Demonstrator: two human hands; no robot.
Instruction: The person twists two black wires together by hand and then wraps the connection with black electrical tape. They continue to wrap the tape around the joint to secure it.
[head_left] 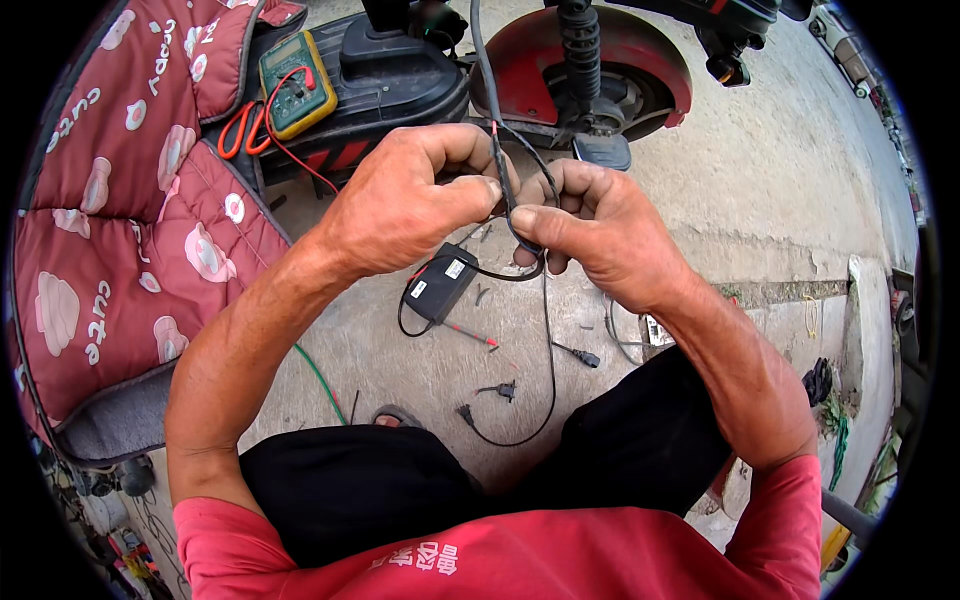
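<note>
- While both your arms reached out past your knees, your left hand [405,200] pinched the black wire [505,178] between thumb and finger.
- Your right hand [608,232] gripped the same wire a bit lower down, with its thumb pressed on top.
- The wire was up off the floor [760,180], between your two hands, and it bent round under your right thumb.
- A grey cord [481,45] came down from above to the spot where your hands met.
- A thin cord [551,360] hung below your right hand and curved round to a small plug [465,412] on the floor.
- Below your left hand lay a black box [441,288] with white labels, and the red-tipped stick [470,335] was just beside it.
- Two more black plugs lay close by, one short [498,391] and one nearer your right knee [580,354].
- Past your left hand, a yellow and green meter [298,85] with red leads [262,128] sat on the scooter [400,70].
- The scooter's wheel [635,95] stood past your right hand, under a red guard.
- A pink quilt [120,215] was at your left.
</note>
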